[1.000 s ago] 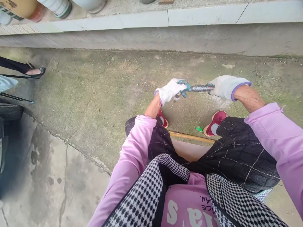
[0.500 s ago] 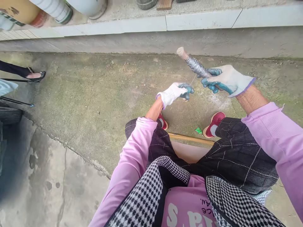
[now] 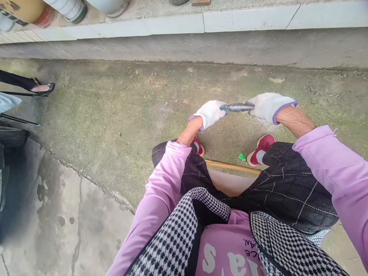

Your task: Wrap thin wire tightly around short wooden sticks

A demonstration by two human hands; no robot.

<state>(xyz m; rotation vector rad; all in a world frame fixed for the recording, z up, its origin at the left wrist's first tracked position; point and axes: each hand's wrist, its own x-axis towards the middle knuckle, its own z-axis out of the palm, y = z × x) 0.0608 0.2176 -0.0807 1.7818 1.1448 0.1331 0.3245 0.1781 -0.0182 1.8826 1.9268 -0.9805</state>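
Observation:
Between my gloved hands a stick wound with thin silvery wire (image 3: 238,107) lies nearly level above the ground. My left hand (image 3: 209,114), in a white glove with blue-green coated fingers, is closed at its left end and covers the stick's pale tip. At the other end my right hand (image 3: 267,106) grips the stick, back of the glove up and fingers mostly hidden. The wire-covered middle shows between the two hands.
A low tiled ledge (image 3: 172,26) runs across the far side with pots (image 3: 70,9) at left. Red shoes (image 3: 261,149) and a green scrap (image 3: 241,157) are below my hands. Another person's foot (image 3: 43,89) and a tire (image 3: 13,137) are at left.
My right hand has turned over and come down and left, bringing the stick from tilted to nearly level. My left fingers have closed at its left end.

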